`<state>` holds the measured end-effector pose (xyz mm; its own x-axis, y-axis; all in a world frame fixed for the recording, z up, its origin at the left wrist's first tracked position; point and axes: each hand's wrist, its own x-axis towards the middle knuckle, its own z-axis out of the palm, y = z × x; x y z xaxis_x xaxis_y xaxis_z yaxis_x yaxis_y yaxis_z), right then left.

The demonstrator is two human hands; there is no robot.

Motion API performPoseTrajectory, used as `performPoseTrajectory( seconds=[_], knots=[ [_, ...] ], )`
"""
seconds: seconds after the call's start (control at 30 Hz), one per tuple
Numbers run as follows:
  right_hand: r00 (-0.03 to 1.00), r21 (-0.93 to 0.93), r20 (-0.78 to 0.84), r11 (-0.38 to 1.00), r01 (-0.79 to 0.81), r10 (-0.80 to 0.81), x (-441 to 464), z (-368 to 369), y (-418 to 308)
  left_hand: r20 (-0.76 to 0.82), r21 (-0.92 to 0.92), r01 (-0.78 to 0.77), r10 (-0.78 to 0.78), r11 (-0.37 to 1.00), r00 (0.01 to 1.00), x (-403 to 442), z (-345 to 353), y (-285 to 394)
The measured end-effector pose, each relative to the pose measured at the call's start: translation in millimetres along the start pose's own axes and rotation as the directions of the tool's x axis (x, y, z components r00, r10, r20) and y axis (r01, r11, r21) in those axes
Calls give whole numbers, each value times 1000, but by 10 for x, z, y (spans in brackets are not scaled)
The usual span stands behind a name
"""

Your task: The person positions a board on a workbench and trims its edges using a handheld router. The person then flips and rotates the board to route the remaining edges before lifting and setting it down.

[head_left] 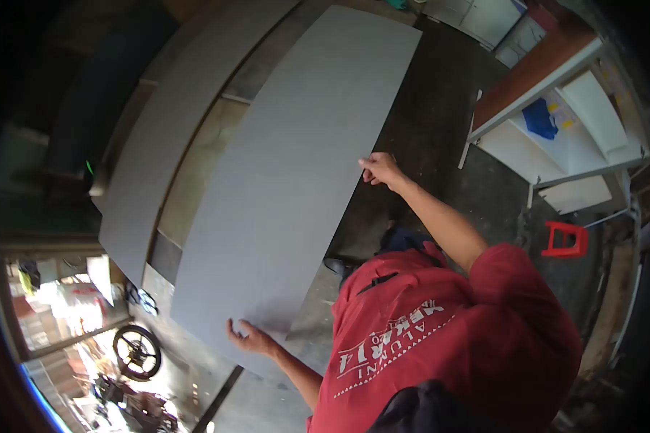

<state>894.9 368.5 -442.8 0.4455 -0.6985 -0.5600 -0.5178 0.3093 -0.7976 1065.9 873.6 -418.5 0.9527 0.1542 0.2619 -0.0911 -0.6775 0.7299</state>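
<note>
A long grey panel (282, 159) lies slanting across the middle of the view. My right hand (383, 170) is at its right edge, with the fingers curled and the fingertips meeting that edge. Over the panel's near end is my left hand (250, 338), its thumb and fingers apart and nothing in them. I cannot tell whether it touches the surface. A second grey panel (173, 130) lies alongside to the left, with a strip of yellowish board (198, 169) showing in the gap.
On the right stand a cabinet frame (531, 79) with a blue cloth (540, 119) inside and a red stool (565, 239). A wheel (137, 352) and a motorcycle (133, 408) are at lower left. White cabinets (477, 18) stand at the back.
</note>
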Motion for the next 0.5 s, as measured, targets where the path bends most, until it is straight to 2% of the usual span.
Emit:
performPoseTrajectory(
  seconds=[0.03,0.1,0.13,0.2,0.23,0.27,0.3,0.33,0.37,0.4,0.43,0.47,0.5],
  knots=[
    [999,-58,16,998,38,-37,-23,-28,12,134,-102,27,-13,994,991,-9,146,185],
    [984,-55,133,991,124,-116,-97,-189,207,277,-197,33,24,980,960,-135,435,430],
    [965,-110,210,976,186,-160,-177,-346,308,323,-205,1,67,979,944,-240,576,576],
    [867,-393,261,774,497,-424,-138,-686,780,409,-233,-21,118,972,905,-439,886,947],
    [888,-485,287,745,458,-359,-202,-912,956,447,-245,-32,142,969,883,-571,1049,1150],
    [865,-662,264,571,485,-427,-297,-1116,1156,483,-235,-54,165,970,860,-709,1200,1365],
    [910,-721,308,557,413,-276,-367,-1380,1338,519,-223,-73,182,972,835,-845,1332,1567],
    [949,-754,259,576,315,-180,-342,-1621,1752,572,-218,-90,202,972,795,-953,1481,1694],
    [955,-682,272,677,277,-116,-346,-1910,2176,568,-231,-106,222,967,793,-1053,1698,1713],
    [951,-595,308,786,171,26,-329,-2180,2577,561,-215,-195,284,957,778,-1150,1927,1718],
    [922,-528,380,836,152,72,-363,-2477,2921,555,-194,-282,342,940,758,-1226,2104,1779],
    [899,-477,374,879,-24,227,-410,-2708,3183,594,-24,-371,311,929,741,-1279,2201,1949],
    [843,-424,381,882,-205,379,-469,-2896,3433,593,-26,-378,319,925,739,-1318,2325,2125]
  ],
)
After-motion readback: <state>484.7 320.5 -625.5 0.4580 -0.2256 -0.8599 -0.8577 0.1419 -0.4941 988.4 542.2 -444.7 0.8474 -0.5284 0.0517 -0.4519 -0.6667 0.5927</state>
